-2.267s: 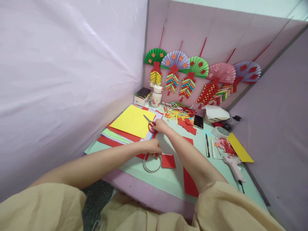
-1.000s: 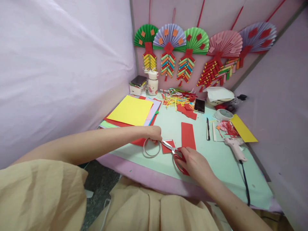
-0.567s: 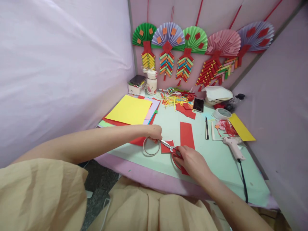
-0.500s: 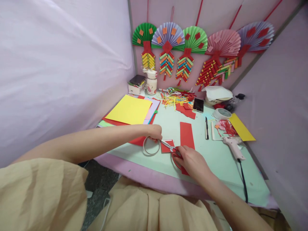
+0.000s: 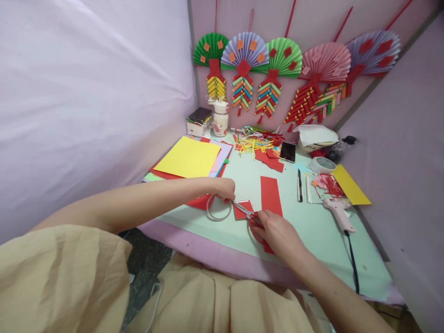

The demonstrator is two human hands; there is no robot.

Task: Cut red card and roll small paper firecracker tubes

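Tape roll, gripped in left hand over table, likely to keep it steady; scissors gripped in right hand, pointed across red paper square toward left hand, apparently to bring both close.

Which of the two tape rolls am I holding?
The thin-walled roll in your left hand, just left of the small red square. The thicker white roll lies untouched, farther back on your right, beside a yellow sheet.

A pale bottle stands beside a white box.
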